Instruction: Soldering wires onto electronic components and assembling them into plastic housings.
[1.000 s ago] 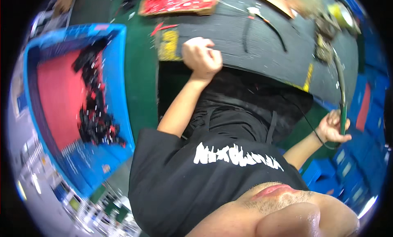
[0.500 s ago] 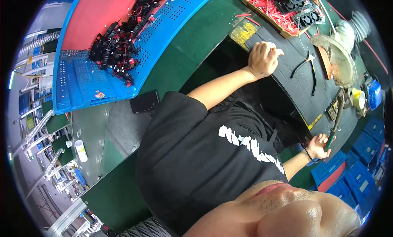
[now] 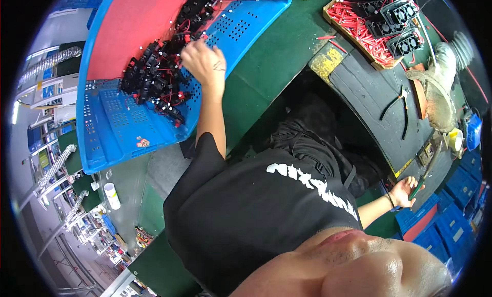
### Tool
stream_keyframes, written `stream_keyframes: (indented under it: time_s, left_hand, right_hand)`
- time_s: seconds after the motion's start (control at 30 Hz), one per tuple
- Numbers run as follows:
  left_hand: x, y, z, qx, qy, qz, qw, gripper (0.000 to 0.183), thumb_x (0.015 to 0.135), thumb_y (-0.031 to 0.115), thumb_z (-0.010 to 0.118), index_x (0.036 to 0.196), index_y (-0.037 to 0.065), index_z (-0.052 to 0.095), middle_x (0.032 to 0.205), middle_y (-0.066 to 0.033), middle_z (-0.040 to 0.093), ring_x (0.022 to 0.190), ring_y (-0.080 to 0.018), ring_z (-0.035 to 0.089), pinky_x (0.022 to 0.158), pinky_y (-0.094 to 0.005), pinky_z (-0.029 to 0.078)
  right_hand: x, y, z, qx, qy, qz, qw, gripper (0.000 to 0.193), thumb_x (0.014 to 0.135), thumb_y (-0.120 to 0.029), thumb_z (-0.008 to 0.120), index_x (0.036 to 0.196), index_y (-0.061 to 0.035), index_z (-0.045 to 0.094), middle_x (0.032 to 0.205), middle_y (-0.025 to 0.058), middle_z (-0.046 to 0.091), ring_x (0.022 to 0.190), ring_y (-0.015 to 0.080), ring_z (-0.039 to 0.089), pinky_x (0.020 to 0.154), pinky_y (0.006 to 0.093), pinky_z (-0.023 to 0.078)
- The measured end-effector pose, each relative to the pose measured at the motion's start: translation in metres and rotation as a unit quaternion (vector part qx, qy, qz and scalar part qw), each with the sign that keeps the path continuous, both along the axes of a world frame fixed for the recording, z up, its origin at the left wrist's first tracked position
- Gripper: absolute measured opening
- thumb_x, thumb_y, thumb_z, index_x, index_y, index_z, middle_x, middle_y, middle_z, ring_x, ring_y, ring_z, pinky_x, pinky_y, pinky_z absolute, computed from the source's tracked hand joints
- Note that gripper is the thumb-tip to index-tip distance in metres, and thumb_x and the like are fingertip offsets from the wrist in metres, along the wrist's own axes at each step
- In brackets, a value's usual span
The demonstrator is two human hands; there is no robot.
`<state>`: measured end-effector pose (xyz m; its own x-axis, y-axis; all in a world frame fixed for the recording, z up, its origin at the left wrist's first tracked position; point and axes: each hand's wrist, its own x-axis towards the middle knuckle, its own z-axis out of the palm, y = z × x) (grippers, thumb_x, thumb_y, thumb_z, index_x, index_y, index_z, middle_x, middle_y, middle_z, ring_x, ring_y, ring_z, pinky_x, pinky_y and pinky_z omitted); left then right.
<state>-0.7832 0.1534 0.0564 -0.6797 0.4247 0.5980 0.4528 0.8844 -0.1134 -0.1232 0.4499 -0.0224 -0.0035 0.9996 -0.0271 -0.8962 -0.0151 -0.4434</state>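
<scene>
My left hand (image 3: 205, 65) is over the right side of a heap of small black fans with red and black wires (image 3: 154, 74). Its thumb stands apart from the loosely bent fingers, and nothing shows in its grasp. The heap lies in a blue perforated crate (image 3: 115, 138) with a red sheet inside. At the right, my right hand (image 3: 404, 191) is wrapped round the green handle of a soldering iron (image 3: 418, 187). The iron's metal shaft points up and away, beside a small stand at the bench edge.
Pliers (image 3: 405, 112) with dark handles lie on the black mat (image 3: 359, 86). Beyond them stands a cardboard tray (image 3: 353, 38) of red tubes, with black fans on top. A fume hood with hose (image 3: 441, 99) is at the far right. Blue crates (image 3: 435, 220) sit lower right.
My left hand has swung left from above the bench mat to the fan heap in the crate. My right hand keeps the soldering iron, its position nearly the same. The whole view has shifted slightly.
</scene>
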Motion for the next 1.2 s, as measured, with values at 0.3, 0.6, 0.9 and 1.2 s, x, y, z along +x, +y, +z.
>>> stream_keyframes:
  time_s: [0.3,0.6,0.9,1.2]
  left_hand:
    - [-0.023,-0.033,-0.018,-0.051,-0.065,0.06,0.995,0.054,0.076,0.037,0.08,0.116,0.008,0.059,0.117,-0.0136,0.056,0.113,-0.0326,0.052,0.097,-0.0481,0.036]
    - [-0.052,-0.075,-0.016,0.067,-0.179,-0.177,0.965,0.046,0.071,0.005,0.081,0.11,0.016,0.059,0.114,-0.0126,0.063,0.113,-0.039,0.058,0.094,-0.0497,0.045]
    - [0.096,0.006,0.04,0.222,-0.305,-0.225,0.898,0.085,0.071,-0.006,0.077,0.148,0.007,0.043,0.12,-0.0163,0.058,0.108,-0.0305,0.058,0.1,-0.0413,0.046]
    - [0.257,0.244,0.058,0.025,-0.355,-0.68,0.642,0.068,0.069,0.009,0.073,0.134,0.006,0.055,0.117,-0.018,0.059,0.109,-0.0362,0.057,0.1,-0.0409,0.046]
  right_hand:
    - [-0.005,-0.001,-0.006,0.015,0.01,-0.004,1.0,0.068,0.064,-0.031,0.065,0.124,0.0003,0.064,0.081,0.0062,0.049,0.074,0.0209,0.039,0.066,0.0318,0.032]
    - [-0.006,-0.001,-0.008,0.047,0.03,0.061,0.997,0.064,0.071,-0.032,0.066,0.127,-0.0007,0.064,0.082,0.0051,0.049,0.075,0.0189,0.039,0.067,0.0311,0.031]
    - [-0.007,-0.006,-0.008,0.038,0.076,0.098,0.992,0.066,0.075,-0.035,0.067,0.131,-0.0021,0.06,0.087,0.0087,0.051,0.077,0.0199,0.041,0.071,0.032,0.035]
    - [-0.014,-0.016,0.002,0.028,0.031,0.03,0.999,0.067,0.077,-0.043,0.067,0.131,-0.0035,0.061,0.085,0.0089,0.051,0.073,0.019,0.04,0.068,0.0306,0.034]
